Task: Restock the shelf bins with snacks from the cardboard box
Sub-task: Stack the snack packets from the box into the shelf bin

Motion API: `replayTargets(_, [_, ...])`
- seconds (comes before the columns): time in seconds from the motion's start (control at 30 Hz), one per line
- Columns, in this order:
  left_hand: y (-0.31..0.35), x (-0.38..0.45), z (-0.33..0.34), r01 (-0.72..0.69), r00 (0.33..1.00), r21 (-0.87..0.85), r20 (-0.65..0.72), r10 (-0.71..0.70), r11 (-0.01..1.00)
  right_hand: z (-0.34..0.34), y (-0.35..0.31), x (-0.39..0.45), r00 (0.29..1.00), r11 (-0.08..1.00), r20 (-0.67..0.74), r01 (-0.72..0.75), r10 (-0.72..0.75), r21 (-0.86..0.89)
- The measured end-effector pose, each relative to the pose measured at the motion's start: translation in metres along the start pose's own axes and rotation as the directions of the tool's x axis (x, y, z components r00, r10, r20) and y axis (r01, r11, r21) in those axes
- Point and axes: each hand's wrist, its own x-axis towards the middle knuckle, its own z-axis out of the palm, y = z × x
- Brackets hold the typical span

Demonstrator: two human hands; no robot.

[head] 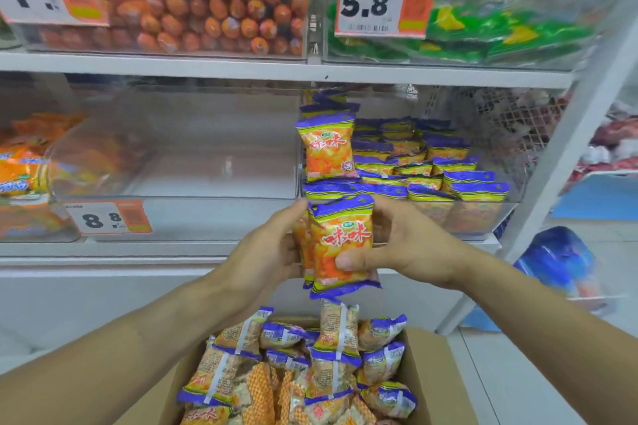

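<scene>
I hold a small stack of orange snack packs with purple ends (341, 245) upright between both hands, just in front of the shelf. My left hand (272, 248) grips the stack's left side. My right hand (411, 248) grips its right side, thumb across the front pack. Right behind the stack is a clear shelf bin (483, 217) partly filled with the same packs (424, 162), one standing upright at its left. Below my arms, the open cardboard box (428, 366) holds several more packs (310, 362).
A clear bin (214, 179) to the left shows nothing inside, with an 8.8 price tag (107, 217). The upper shelf carries a bin of orange sausages (214, 7) and a bin of green packs (490, 34). A white shelf post (566, 148) slants at the right.
</scene>
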Motion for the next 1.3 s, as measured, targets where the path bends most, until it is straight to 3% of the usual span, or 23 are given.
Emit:
replayTargets(0.1, [-0.004, 0.0, 0.003, -0.07, 0.997, 0.165, 0.049, 0.062, 0.984, -0.003, 0.004, 0.002, 0.996, 0.997, -0.06, -0.063, 0.066, 0.046])
replayTargets(0.2, [-0.004, 0.004, 0.002, -0.119, 0.993, 0.284, 0.055, 0.108, 0.951, -0.006, 0.004, 0.0, 0.997, 0.992, 0.068, -0.052, 0.044, 0.113])
replayTargets(0.33, [0.002, 0.002, 0.007, -0.176, 0.981, 0.211, 0.123, 0.153, 0.962, -0.006, 0.005, -0.002, 0.991, 0.973, 0.135, -0.033, 0.002, 0.23])
replayTargets(0.43, [-0.001, 0.006, 0.011, -0.272, 0.962, 0.224, 0.06, 0.265, 0.936, -0.008, 0.006, 0.0, 0.991, 0.971, 0.134, -0.015, -0.018, 0.24])
replayTargets(0.6, [-0.004, 0.016, 0.02, -0.409, 0.874, 0.476, -0.041, 0.484, 0.779, -0.025, -0.002, -0.002, 0.999, 0.985, -0.023, 0.048, -0.045, 0.167])
replayTargets(0.67, [-0.004, 0.024, 0.016, -0.445, 0.786, 0.597, -0.097, 0.611, 0.667, -0.037, -0.001, 0.001, 0.989, 0.969, -0.129, 0.098, -0.07, 0.228])
replayTargets(0.73, [-0.002, 0.034, 0.012, -0.428, 0.693, 0.747, -0.09, 0.715, 0.509, -0.056, 0.004, 0.008, 0.959, 0.95, -0.272, 0.153, -0.077, 0.272])
replayTargets(0.77, [-0.002, 0.042, 0.01, -0.396, 0.684, 0.79, -0.087, 0.725, 0.468, -0.067, 0.008, 0.013, 0.937, 0.947, -0.34, 0.183, -0.086, 0.265])
replayTargets(0.87, [-0.006, 0.065, 0.003, -0.352, 0.741, 0.827, -0.039, 0.67, 0.438, -0.095, 0.018, 0.034, 0.882, 0.95, -0.461, 0.221, -0.099, 0.219])
replayTargets(0.93, [-0.013, 0.075, 0.002, -0.335, 0.743, 0.855, -0.018, 0.669, 0.396, -0.109, 0.023, 0.055, 0.858, 0.96, -0.505, 0.213, -0.097, 0.179])
replayTargets(1.1, [-0.015, 0.086, 0.004, -0.306, 0.65, 0.902, -0.035, 0.759, 0.303, -0.138, 0.019, 0.13, 0.833, 0.977, -0.551, 0.155, -0.051, 0.143])
replayTargets(1.23, [-0.023, 0.084, 0.001, -0.29, 0.664, 0.914, -0.02, 0.747, 0.283, -0.14, 0.024, 0.168, 0.905, 0.991, -0.42, -0.01, 0.067, 0.137])
replayTargets(1.3, [-0.023, 0.085, 0.002, -0.277, 0.675, 0.919, -0.022, 0.738, 0.281, -0.145, 0.021, 0.18, 0.901, 0.994, -0.433, 0.022, 0.026, 0.106])
